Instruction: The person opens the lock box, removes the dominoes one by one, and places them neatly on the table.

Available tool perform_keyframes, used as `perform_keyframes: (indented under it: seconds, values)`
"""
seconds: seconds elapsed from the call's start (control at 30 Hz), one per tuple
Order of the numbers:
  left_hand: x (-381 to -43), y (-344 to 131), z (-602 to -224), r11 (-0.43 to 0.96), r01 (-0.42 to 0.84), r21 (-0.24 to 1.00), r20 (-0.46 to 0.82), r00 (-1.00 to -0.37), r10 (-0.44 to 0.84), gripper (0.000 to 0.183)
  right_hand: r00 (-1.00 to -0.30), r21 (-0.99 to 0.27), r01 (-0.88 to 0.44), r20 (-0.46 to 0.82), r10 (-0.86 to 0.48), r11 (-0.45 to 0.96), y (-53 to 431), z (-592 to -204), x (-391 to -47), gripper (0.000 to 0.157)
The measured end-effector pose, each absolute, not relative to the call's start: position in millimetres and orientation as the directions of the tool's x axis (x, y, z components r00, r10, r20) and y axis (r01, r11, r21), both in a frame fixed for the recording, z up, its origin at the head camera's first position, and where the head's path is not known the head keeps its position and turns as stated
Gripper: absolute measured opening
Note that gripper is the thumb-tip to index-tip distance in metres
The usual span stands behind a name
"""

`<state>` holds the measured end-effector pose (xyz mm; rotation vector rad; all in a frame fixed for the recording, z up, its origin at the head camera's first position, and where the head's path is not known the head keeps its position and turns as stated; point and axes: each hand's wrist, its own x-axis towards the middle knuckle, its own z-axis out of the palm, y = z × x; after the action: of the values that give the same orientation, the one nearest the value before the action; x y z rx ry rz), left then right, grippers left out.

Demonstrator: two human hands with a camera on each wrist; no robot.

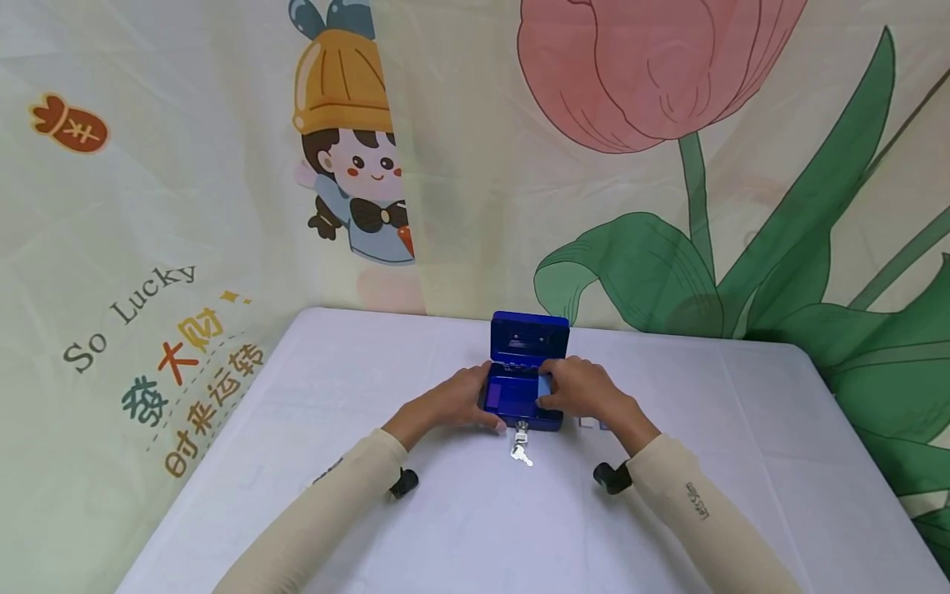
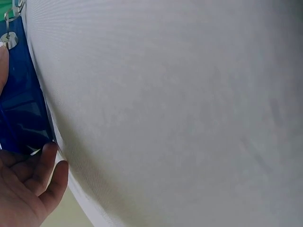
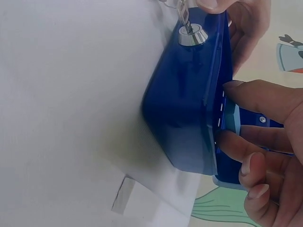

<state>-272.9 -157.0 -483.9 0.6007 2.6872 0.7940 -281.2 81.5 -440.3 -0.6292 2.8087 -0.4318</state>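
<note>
A blue metal cash box [image 1: 519, 417] stands on the table with its lid [image 1: 530, 337] raised. Keys [image 1: 521, 454] hang from the silver lock [image 3: 192, 35] in its front. My left hand [image 1: 469, 399] holds the box by its left side, thumb at the front corner and fingers toward the side and back. Over the right part of the box, my right hand [image 1: 582, 389] pinches a light blue block-like piece [image 3: 231, 116] at the right wall's rim; the fingers hide part of it. A purple piece [image 1: 494, 395] lies inside at the left.
White cloth covers the table [image 1: 260, 495]. Small pale pieces [image 1: 588, 423] lie just right of the box, partly behind the right wrist; one shows as a white block [image 3: 142, 201]. A printed curtain [image 1: 460, 165] hangs behind the table.
</note>
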Motion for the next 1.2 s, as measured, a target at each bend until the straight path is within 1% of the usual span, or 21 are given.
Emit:
perform_keyframes:
  seconds: [0.6, 0.83, 1.2]
  values:
    - [-272, -157, -485, 0.767, 0.300, 0.568, -0.140, -0.882, 0.449, 0.114, -0.887, -0.320, -0.366, -0.165, -0.431, 0.874, 93, -433, -281, 0.057]
    - [-273, -157, -487, 0.779, 0.291, 0.555, -0.148, -0.887, 0.437, 0.117, -0.893, -0.325, -0.341, -0.182, -0.413, 0.882, 96, -429, -280, 0.055]
    - [-272, -156, -486, 0.784, 0.290, 0.548, -0.152, -0.888, 0.434, 0.118, -0.892, -0.328, -0.351, -0.168, -0.420, 0.877, 111, -427, -277, 0.054]
